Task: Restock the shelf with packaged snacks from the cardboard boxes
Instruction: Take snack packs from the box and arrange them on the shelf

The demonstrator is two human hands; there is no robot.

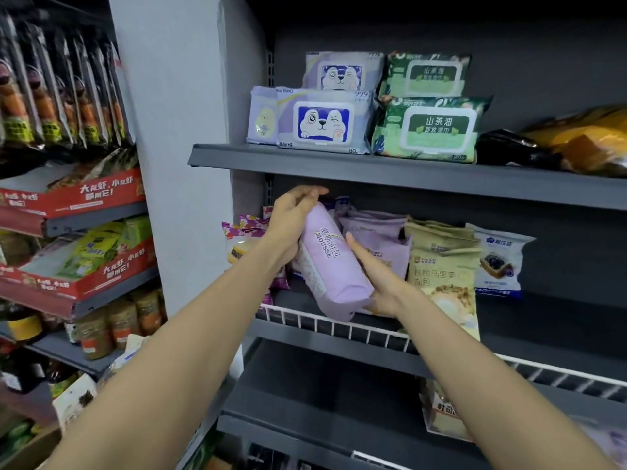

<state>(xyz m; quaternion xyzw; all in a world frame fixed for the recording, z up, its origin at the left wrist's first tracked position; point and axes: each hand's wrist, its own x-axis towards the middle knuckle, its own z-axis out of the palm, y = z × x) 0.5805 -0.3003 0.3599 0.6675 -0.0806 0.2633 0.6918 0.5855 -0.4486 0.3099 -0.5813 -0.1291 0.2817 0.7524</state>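
Dark grey shelf unit (pixel 407 178) fronted by a white wire rail (pixel 339 322). Lilac MOUSSE bread packet (pixel 330 262) is held tilted over the middle shelf, just above the rail, beside more lilac packets (pixel 376 232). Left hand (pixel 293 212) is curled round its top end; right hand (pixel 376 283) supports it underneath, fingers straight and together.
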